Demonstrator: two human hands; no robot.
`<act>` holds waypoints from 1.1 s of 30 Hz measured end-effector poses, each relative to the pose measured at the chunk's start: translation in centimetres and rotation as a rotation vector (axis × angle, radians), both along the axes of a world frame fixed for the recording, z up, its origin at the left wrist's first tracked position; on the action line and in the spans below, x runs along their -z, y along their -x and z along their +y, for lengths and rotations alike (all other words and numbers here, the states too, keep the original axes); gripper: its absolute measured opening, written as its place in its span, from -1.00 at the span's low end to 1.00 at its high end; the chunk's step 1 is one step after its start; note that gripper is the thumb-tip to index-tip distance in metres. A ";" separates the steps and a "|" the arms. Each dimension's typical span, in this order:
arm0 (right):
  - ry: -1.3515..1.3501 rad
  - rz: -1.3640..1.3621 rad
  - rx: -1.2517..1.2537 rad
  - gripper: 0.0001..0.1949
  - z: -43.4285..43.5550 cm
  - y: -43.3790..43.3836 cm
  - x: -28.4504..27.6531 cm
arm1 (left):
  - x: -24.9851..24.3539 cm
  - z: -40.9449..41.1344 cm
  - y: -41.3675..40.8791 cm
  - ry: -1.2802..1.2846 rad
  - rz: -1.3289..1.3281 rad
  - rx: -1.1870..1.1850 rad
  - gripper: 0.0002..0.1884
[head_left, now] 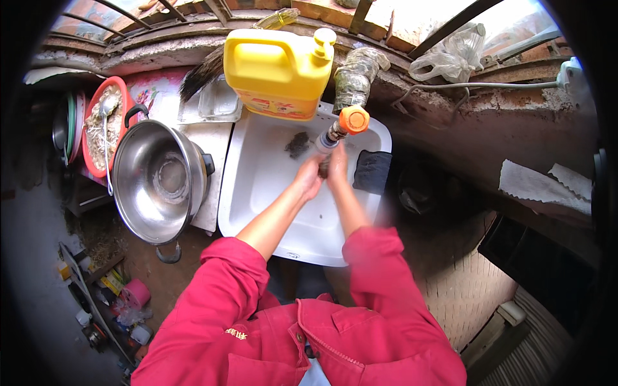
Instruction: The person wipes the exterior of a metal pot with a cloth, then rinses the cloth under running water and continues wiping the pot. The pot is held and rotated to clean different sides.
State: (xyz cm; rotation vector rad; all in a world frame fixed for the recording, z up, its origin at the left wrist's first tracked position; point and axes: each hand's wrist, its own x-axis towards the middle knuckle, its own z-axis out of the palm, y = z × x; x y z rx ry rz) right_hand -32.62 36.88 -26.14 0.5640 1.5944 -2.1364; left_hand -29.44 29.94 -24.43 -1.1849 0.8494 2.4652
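Note:
My left hand (pixel 310 176) and my right hand (pixel 338 161) are close together over a white sink (pixel 270 207), right below a tap with an orange knob (pixel 355 119). The tap's clear-ended spout (pixel 327 143) reaches down to the fingers. Between my palms shows a small brown patch (pixel 324 168), too blurred to name; whether either hand grips it is unclear. A dark, rough-looking patch (pixel 298 144) lies on the basin floor to the upper left of my hands. Over the sink's right rim hangs a folded dark cloth (pixel 372 171).
A yellow plastic jug (pixel 277 72) stands at the sink's back edge, beside a wrapped pipe (pixel 357 77). To the left are a two-handled steel pot (pixel 152 183), an orange-red basin of food (pixel 124 96) with a ladle (pixel 107 108), and a clear plastic tray (pixel 219 101).

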 end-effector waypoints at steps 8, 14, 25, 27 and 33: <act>-0.095 0.363 -0.288 -0.56 2.7 1.7 0.8 | -0.2 -1.0 -0.5 0.032 0.044 0.175 -0.67; -0.525 0.614 -0.252 -0.65 -0.3 -2.9 0.8 | 0.9 -1.3 0.7 -0.011 -0.080 0.052 -0.64; 0.229 -0.232 -0.121 -0.70 1.8 2.1 2.6 | 2.6 -0.3 0.0 0.982 0.395 0.278 -0.52; 0.173 -0.097 -0.156 -0.63 -1.5 -1.8 -3.8 | 5.7 -2.0 1.8 0.749 0.119 0.121 -0.54; -0.154 -0.029 0.050 -0.68 1.7 0.2 2.5 | -2.8 2.6 -0.9 0.087 0.075 0.134 -0.45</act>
